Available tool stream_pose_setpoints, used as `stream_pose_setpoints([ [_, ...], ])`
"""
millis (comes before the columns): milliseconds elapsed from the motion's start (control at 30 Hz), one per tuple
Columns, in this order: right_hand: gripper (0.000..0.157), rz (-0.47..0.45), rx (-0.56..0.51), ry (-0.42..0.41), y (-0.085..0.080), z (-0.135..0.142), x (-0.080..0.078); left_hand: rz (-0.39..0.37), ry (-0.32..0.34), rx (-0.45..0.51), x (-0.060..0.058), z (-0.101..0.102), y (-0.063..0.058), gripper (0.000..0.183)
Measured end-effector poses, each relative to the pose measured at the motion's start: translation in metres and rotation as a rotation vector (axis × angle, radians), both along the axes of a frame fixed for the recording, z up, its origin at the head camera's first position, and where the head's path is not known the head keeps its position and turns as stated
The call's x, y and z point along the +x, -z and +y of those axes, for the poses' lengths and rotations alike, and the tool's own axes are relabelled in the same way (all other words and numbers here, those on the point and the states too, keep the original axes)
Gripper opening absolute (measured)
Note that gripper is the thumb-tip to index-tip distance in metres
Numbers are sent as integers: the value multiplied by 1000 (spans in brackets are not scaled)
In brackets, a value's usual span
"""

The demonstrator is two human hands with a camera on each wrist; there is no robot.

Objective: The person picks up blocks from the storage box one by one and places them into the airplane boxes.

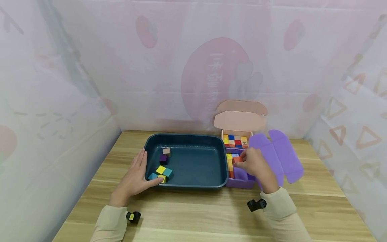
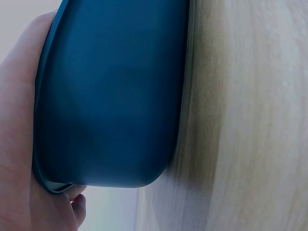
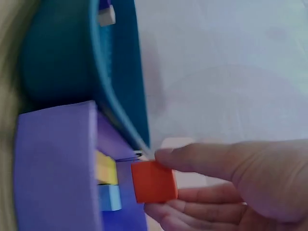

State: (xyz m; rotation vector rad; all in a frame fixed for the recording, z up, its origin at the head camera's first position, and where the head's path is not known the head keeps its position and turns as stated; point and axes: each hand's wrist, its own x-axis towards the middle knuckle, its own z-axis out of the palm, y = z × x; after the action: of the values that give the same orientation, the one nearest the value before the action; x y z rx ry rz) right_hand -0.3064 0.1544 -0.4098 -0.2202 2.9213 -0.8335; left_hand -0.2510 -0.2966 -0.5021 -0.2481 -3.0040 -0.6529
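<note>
My right hand (image 1: 254, 163) pinches an orange cube (image 3: 154, 181) between thumb and fingers, over the purple box (image 1: 240, 183). Inside that box, a row of yellow and orange cubes (image 1: 230, 164) lines the left side, and a light blue cube (image 3: 110, 198) shows at the back. My left hand (image 1: 133, 178) rests along the left rim of the dark teal tray (image 1: 193, 164), fingers fairly straight, thumb over the front corner. In the tray lie a beige cube (image 1: 166, 152), a dark purple cube (image 1: 163, 159), and several yellow and blue cubes (image 1: 167, 173) near the thumb.
Behind the purple box stands a peach box (image 1: 241, 121), its lid raised, holding several coloured cubes (image 1: 235, 140). The purple lid (image 1: 279, 156) spreads open to the right. A printed curtain (image 1: 169, 67) hangs around the wooden table (image 1: 181, 215).
</note>
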Motion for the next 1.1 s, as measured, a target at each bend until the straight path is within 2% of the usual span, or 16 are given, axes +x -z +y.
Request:
stream_pose_setpoints([
  [100, 35, -22, 8, 64, 7, 0, 0, -2, -3, 0, 0, -1, 0, 134],
  [233, 30, -44, 33, 107, 20, 0, -3, 1, -1, 1, -1, -1, 0, 133],
  [533, 24, -75, 90, 114, 45, -2, -9, -1, -6, -14, -3, 1, 5, 135],
  [667, 29, -62, 111, 121, 54, -3, -11, -5, -9, -9, -4, 2, 4, 135],
  [867, 36, -64, 122, 116, 54, -5, -10, -5, -8, -8, -3, 1, 4, 134],
  [1100, 27, -59, 126, 122, 52, -9, -8, 3, -10, 3, -1, -3, 4, 134],
])
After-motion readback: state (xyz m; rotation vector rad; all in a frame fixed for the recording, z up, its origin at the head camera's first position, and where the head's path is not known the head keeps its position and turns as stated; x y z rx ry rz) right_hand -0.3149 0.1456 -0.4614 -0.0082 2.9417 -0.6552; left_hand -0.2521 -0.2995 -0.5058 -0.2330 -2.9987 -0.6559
